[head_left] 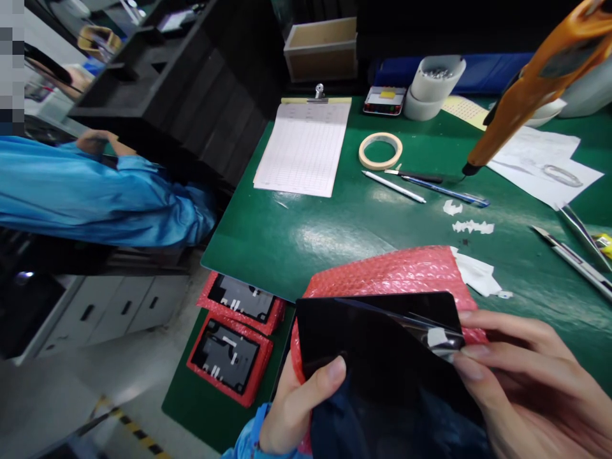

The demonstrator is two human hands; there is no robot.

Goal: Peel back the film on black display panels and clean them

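The right hand (pixel 535 376) pinches a lifted corner of clear film (pixel 451 343), thumb and fingertips nearly together; where the film ends is hard to make out. The left hand (pixel 294 411) clasps a flat panel (pixel 377 370), thumb on top, other fingers hidden beneath. Glossy black and reflective, its near end cut off, the panel sits over red bubble wrap (pixel 392 274) at the green table's (pixel 335 233) near side.

Btm ctr: screen (pixel 382 389) glossy, smooth; bubble wrap (pixel 389 273) shiny, bumpy plastic. Upper ctr: matt paper sheet (pixel 303 150), shiny metal clip (pixel 319 94).
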